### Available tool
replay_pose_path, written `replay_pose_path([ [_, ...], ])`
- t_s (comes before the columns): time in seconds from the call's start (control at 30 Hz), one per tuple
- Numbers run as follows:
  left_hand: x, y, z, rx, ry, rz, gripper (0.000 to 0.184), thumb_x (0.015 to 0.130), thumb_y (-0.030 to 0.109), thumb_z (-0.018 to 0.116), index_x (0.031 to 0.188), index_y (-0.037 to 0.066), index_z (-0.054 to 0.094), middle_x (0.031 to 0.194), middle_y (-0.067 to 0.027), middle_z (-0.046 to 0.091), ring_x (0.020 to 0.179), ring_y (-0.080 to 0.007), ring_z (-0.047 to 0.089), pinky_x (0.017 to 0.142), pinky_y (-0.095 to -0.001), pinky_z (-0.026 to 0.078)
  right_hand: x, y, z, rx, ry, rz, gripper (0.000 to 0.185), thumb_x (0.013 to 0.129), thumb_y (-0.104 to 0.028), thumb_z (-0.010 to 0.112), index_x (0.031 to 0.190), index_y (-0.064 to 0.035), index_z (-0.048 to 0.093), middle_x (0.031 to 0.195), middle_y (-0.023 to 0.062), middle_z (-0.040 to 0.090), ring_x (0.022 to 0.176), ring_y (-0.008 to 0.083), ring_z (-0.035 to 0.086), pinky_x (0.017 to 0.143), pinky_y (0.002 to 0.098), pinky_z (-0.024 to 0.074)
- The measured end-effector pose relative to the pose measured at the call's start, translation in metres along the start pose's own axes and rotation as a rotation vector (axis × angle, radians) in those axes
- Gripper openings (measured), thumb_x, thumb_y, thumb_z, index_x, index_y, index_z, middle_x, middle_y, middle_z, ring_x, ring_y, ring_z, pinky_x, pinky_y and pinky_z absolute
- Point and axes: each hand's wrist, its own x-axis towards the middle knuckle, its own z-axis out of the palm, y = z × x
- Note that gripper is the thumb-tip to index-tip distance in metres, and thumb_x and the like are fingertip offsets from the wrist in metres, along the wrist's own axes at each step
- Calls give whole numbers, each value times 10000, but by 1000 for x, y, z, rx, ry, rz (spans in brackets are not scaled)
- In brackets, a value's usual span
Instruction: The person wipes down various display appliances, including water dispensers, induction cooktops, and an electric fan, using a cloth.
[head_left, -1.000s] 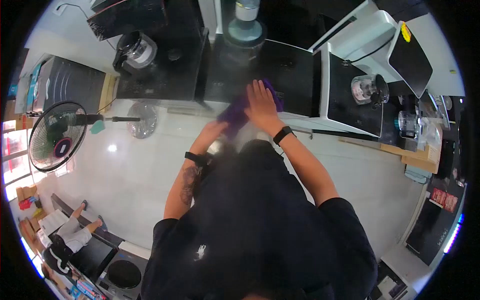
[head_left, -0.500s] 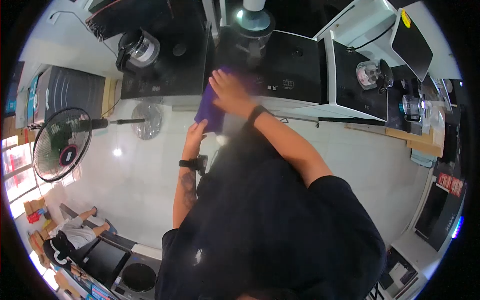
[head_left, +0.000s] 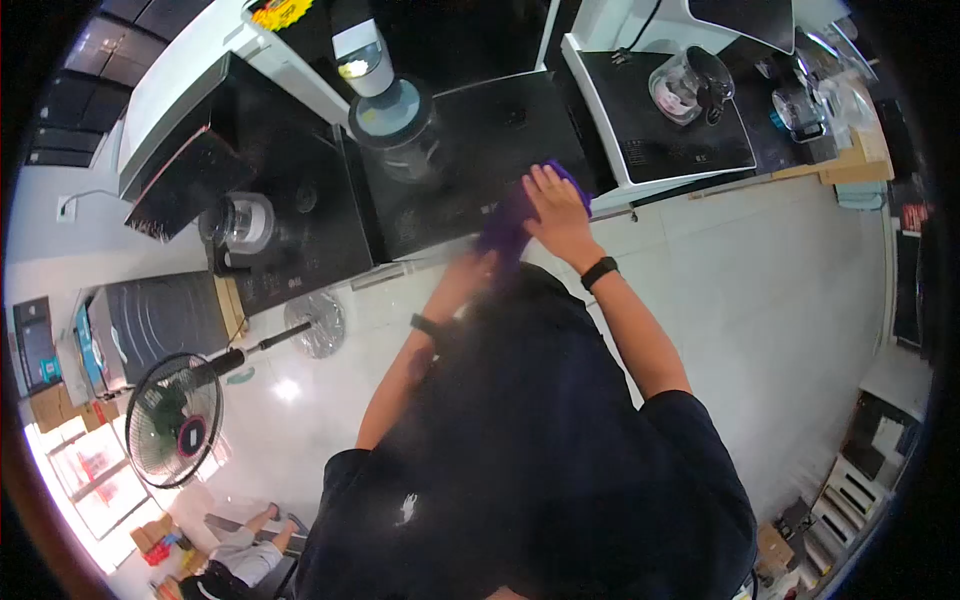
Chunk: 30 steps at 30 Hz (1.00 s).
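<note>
A purple cloth (head_left: 506,230) lies over the front edge of a black glossy worktop (head_left: 470,130) that has small white markings. My right hand (head_left: 560,213) rests flat on the cloth's right end, its fingers stretched out. At the cloth's lower left end, my left hand (head_left: 468,283) is closed on it, somewhat blurred by motion. Behind the cloth, a clear container with a bluish round lid (head_left: 390,112) stands on the same worktop, beneath a white dispenser head (head_left: 362,60).
A glass pot (head_left: 245,222) stands on the left black unit, and another glass pot (head_left: 682,88) on the right one. A glass jug (head_left: 797,112) is further right. A standing fan (head_left: 175,420) is at left; a person (head_left: 240,560) sits at lower left.
My view has turned, and my hands with the purple cloth have moved right along the worktop's front. My right hand is now near the worktop's right end.
</note>
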Motion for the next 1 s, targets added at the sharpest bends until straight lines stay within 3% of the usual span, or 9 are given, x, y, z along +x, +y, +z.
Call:
replay_pose_path([
  [0.07,15,18,15,91,-16,125,482,969,442,459,920,7,662,882,-194,654,806,-346,627,732,-446,471,-5,22,-3,8,23,51,703,801,-276,636,1432,-72,401,1524,145,329,1429,304,270,1147,460,237],
  [0.23,50,48,31,145,-25,171,616,968,532,393,827,0,669,792,-196,658,793,-334,641,720,-440,489,16,47,0,-34,37,108,718,820,-298,611,1453,-71,359,1541,161,285,1432,326,254,1145,473,233],
  [0.33,47,91,16,218,-45,-8,674,957,587,381,822,-7,670,816,-194,675,776,-316,659,732,-414,495,33,48,-6,-61,-64,143,766,822,-322,609,1476,-66,304,1559,173,236,1440,342,229,1149,485,221],
  [0.43,68,86,17,88,-99,-56,710,949,610,387,792,-23,667,828,-193,690,743,-293,673,736,-406,494,54,61,-6,-59,-154,143,820,818,-352,607,1493,-51,252,1571,188,190,1453,352,188,1155,492,208],
  [0.53,83,94,18,-45,-114,-55,663,969,566,404,873,-36,664,836,-196,697,700,-287,681,715,-395,520,72,69,-16,-21,-248,136,865,807,-378,608,1500,-34,221,1574,210,158,1464,359,145,1160,496,200],
  [0.67,94,113,17,-367,-151,-179,554,1007,468,419,1134,-54,552,848,-208,689,651,-263,684,628,-358,563,101,74,-29,32,-297,118,974,741,-416,662,1489,14,209,1555,279,137,1459,408,111,1159,509,195],
  [0.77,108,121,17,-381,-102,-221,548,998,478,438,1127,-45,540,861,-201,688,638,-246,674,607,-348,556,128,83,-33,75,-327,80,1029,676,-378,720,1474,39,222,1545,300,141,1453,428,107,1160,515,194],
  [0.83,107,112,22,-438,-22,-121,537,988,480,464,1121,-35,539,855,-193,686,622,-232,663,604,-336,551,140,80,-55,114,-361,56,1022,666,-349,727,1471,39,230,1543,298,149,1452,425,114,1159,514,196],
  [1.0,100,135,18,-444,37,-113,484,980,439,502,1144,-16,517,834,-182,680,621,-226,658,597,-340,538,168,92,-48,120,-244,20,950,656,-265,686,1453,38,267,1528,273,205,1454,400,136,1150,510,219],
])
